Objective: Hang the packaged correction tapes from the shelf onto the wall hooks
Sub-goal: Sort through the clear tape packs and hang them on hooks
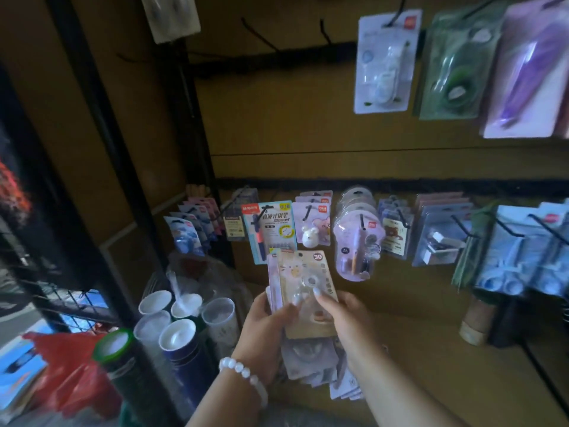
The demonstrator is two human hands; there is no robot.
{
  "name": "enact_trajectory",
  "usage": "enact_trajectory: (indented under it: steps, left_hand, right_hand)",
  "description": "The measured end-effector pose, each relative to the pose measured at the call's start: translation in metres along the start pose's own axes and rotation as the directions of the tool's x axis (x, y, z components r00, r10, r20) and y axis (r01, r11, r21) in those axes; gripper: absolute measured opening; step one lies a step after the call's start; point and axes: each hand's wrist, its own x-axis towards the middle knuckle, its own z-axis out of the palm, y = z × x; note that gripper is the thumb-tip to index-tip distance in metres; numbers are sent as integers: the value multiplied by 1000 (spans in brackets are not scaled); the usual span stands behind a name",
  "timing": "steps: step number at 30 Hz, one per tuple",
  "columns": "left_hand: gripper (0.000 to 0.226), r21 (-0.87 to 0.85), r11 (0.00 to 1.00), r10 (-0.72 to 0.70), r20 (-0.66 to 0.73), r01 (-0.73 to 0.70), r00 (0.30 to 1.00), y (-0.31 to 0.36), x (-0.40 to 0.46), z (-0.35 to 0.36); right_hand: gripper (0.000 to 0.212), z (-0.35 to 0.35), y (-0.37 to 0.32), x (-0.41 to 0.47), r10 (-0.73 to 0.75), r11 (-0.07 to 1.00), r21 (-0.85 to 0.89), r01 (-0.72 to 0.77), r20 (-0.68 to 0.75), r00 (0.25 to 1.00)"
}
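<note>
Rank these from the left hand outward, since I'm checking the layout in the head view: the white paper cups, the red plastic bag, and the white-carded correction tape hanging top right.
1. White paper cups: just left of the left hand.
2. Red plastic bag: farther, lower left.
3. White-carded correction tape: farthest, on an upper hook, up and right.

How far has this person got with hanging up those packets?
Many packets already hang on the lower hooks, and three on the upper row. Both the left hand and right hand hold a beige packet atop a stack, not yet on a hook. More packets lie below the hands, and two upper hooks are bare, so a good part is left.
</note>
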Motion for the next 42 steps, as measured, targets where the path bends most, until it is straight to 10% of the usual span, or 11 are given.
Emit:
enact_trajectory:
  steps: [8, 19, 42]
  left_hand:
    - [41, -202, 970, -130, 27, 133, 991, 44, -15, 6]
    - [25, -36, 995, 83, -152, -90, 985, 81, -24, 6]
    - [29, 32, 980, 196, 4, -196, 981, 129, 2, 33]
  right_hand:
    - [14, 0, -52, -19, 4, 969, 245, -25, 84, 996]
    - [16, -20, -92, -31, -62, 864, 503, -23, 152, 986]
    - [21, -4, -142, -21, -307, 930, 248, 271, 122, 944]
